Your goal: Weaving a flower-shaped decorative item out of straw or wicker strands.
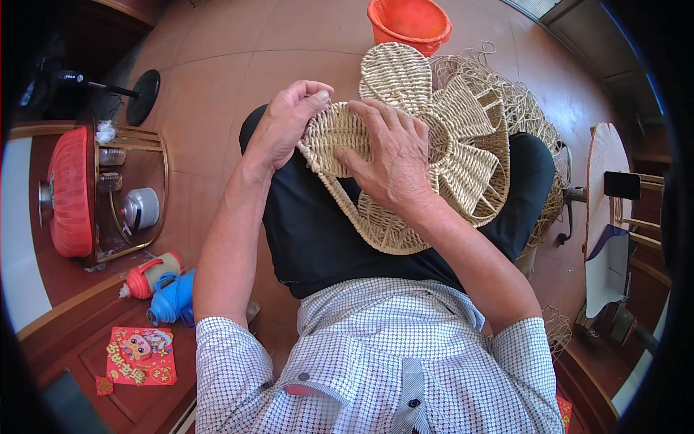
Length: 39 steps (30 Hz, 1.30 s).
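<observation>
A flower-shaped woven piece [395,71] of pale straw-coloured cord lies across my lap, with broad petals around a round raised centre and a curved braided rim below. At the tip of its left petal, my left hand [293,121] is closed, thumb and forefinger pinched together at the edge. Whether a loose strand is between them is too small to tell. My right hand [394,152] lies over the same petal, fingers and thumb spread apart on the weave. It hides part of the petal and of the centre. Open gaps show between the petals on the right.
A large tangle of loose cord [538,119] spreads on the floor beyond my right knee. An orange-red bucket [410,25] stands ahead. At left are a rack [155,148] with a kettle [141,210], a red flask [152,275] and a blue flask [172,296].
</observation>
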Each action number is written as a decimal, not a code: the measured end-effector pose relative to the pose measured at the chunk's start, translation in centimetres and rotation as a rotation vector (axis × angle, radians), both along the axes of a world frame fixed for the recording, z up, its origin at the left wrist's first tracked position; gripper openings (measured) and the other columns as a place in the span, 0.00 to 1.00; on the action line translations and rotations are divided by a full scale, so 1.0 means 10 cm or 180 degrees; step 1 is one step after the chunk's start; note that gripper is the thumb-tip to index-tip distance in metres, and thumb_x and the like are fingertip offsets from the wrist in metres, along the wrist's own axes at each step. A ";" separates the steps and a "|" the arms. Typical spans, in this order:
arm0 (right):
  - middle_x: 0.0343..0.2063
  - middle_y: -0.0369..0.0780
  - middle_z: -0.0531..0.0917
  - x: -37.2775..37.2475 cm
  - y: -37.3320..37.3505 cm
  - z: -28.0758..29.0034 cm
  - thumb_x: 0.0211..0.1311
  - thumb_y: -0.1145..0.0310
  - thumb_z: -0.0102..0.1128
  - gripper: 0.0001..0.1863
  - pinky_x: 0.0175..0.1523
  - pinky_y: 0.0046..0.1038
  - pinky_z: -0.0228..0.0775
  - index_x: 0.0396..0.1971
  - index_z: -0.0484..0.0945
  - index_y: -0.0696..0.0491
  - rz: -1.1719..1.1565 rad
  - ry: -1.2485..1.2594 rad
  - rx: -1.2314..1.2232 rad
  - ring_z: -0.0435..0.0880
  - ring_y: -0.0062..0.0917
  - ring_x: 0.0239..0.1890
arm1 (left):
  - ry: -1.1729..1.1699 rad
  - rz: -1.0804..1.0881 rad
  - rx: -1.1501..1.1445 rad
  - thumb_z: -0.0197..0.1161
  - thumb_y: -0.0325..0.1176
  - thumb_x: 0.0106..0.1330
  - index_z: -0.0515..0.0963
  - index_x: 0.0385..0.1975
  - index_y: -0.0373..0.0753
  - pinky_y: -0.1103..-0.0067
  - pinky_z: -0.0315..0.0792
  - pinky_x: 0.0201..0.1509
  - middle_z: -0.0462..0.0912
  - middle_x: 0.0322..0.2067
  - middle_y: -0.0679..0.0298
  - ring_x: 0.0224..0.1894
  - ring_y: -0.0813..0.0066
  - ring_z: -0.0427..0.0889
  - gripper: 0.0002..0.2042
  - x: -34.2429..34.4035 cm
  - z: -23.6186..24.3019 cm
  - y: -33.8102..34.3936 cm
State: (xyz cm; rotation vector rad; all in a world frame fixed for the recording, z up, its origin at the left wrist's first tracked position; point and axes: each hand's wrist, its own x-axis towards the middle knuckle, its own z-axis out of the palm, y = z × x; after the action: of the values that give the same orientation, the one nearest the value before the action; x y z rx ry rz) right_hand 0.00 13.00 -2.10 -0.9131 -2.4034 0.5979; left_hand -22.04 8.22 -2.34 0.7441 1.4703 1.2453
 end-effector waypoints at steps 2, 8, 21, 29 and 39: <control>0.66 0.43 0.82 -0.01 0.00 0.02 0.63 0.51 0.76 0.37 0.76 0.46 0.61 0.69 0.78 0.51 -0.0037 0.0017 0.0005 0.78 0.41 0.70 | -0.0250 -0.0043 -0.0069 0.67 0.34 0.82 0.83 0.56 0.34 0.84 0.82 0.50 0.86 0.42 0.72 0.43 0.86 0.84 0.11 -0.02 0.00 0.00; 0.63 0.43 0.83 -0.10 -0.04 -0.02 0.63 0.52 0.75 0.35 0.74 0.46 0.61 0.68 0.79 0.51 -0.0227 0.0075 -0.0022 0.79 0.40 0.68 | 0.0196 0.0010 0.0152 0.66 0.33 0.83 0.84 0.53 0.35 0.84 0.81 0.47 0.88 0.40 0.71 0.39 0.87 0.84 0.09 0.03 -0.12 0.02; 0.65 0.42 0.82 -0.02 -0.05 -0.04 0.63 0.57 0.73 0.32 0.76 0.46 0.59 0.67 0.80 0.46 -0.0097 0.0169 0.0008 0.78 0.39 0.70 | 0.0404 -0.0069 0.0088 0.67 0.31 0.81 0.85 0.50 0.32 0.82 0.82 0.47 0.88 0.41 0.67 0.40 0.84 0.85 0.08 0.02 -0.12 0.03; 0.69 0.42 0.79 0.17 -0.01 -0.03 0.68 0.64 0.68 0.21 0.79 0.49 0.56 0.61 0.86 0.38 0.0327 0.0396 -0.0083 0.74 0.42 0.75 | 0.0296 -0.0112 0.0068 0.66 0.31 0.81 0.84 0.51 0.32 0.83 0.82 0.49 0.88 0.42 0.66 0.42 0.84 0.86 0.09 0.01 -0.10 0.02; 0.64 0.39 0.83 0.15 -0.06 -0.03 0.68 0.64 0.70 0.10 0.78 0.48 0.57 0.47 0.93 0.40 0.0611 0.0353 0.0308 0.76 0.38 0.72 | 0.0264 -0.0113 0.0085 0.67 0.31 0.81 0.84 0.51 0.32 0.83 0.83 0.51 0.88 0.43 0.65 0.43 0.83 0.87 0.09 0.00 -0.10 0.01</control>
State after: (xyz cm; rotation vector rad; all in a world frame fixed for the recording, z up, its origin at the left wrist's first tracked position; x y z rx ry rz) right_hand 1.48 12.38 -2.43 -0.5977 -2.4121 0.5803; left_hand -22.02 8.30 -3.34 0.8451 1.5034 1.2219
